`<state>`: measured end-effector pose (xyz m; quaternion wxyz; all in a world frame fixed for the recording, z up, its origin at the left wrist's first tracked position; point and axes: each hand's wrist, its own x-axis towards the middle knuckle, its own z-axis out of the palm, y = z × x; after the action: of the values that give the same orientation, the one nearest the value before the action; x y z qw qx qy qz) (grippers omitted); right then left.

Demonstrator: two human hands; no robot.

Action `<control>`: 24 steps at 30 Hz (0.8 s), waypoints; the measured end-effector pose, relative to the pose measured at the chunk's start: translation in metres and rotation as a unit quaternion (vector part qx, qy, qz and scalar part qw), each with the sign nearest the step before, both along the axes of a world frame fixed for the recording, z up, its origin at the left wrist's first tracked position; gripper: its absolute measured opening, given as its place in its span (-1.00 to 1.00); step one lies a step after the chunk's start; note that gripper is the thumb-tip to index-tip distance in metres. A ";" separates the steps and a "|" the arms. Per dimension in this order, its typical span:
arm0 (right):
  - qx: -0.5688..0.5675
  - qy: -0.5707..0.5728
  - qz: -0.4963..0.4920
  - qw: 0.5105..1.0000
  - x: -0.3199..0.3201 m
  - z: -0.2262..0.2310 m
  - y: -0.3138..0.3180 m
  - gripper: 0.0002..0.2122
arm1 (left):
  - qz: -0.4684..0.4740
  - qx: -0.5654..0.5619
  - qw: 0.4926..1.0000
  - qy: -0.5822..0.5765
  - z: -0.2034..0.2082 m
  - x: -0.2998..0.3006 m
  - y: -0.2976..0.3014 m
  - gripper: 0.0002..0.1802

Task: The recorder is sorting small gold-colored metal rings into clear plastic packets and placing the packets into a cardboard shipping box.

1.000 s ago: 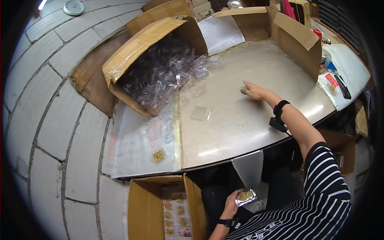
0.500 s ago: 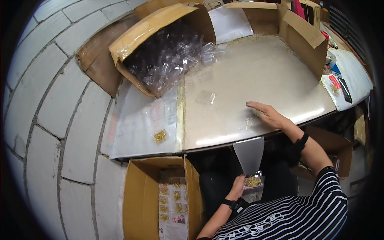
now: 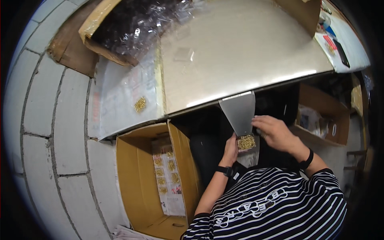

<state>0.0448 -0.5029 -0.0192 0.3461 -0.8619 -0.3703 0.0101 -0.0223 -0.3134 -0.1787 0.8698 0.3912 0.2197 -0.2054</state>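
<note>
My left hand is closed around the side of a small clear plastic box filled with gold-coloured metal pieces. The box sits right under the narrow lower end of a grey metal chute, which slopes down from the table's front edge. My right hand is beside the chute's right edge, its fingers stretched out toward the left. I make out nothing in it, though its palm side is partly hidden.
On the table lies a clear plastic piece. A cardboard box of clear plastic cases stands at back left, near a gold pile. An open carton holding filled packs stands below; another carton is at right.
My right hand has come down from above the table to beside the chute. The filled box in my left hand is now closer under the chute's end. The whole view has shifted downward.
</note>
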 end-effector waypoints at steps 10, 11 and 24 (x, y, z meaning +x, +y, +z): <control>0.002 0.130 -0.013 0.991 -0.026 -0.031 -0.016 -0.72 | -0.003 0.072 0.997 -0.015 0.043 -0.029 0.007 -0.77; 0.014 0.155 -0.007 0.988 -0.027 -0.032 -0.010 -0.72 | -0.004 0.075 0.997 -0.016 0.055 -0.029 0.005 -0.77; 0.080 0.212 -0.080 0.971 -0.025 -0.018 0.013 -0.74 | 0.093 0.128 0.985 -0.075 0.103 -0.033 -0.006 -0.54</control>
<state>0.0196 -0.4895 -0.0376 0.4841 -0.8366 -0.2177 0.1353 -0.0557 -0.3193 -0.0762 0.8420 0.4913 0.2135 -0.0642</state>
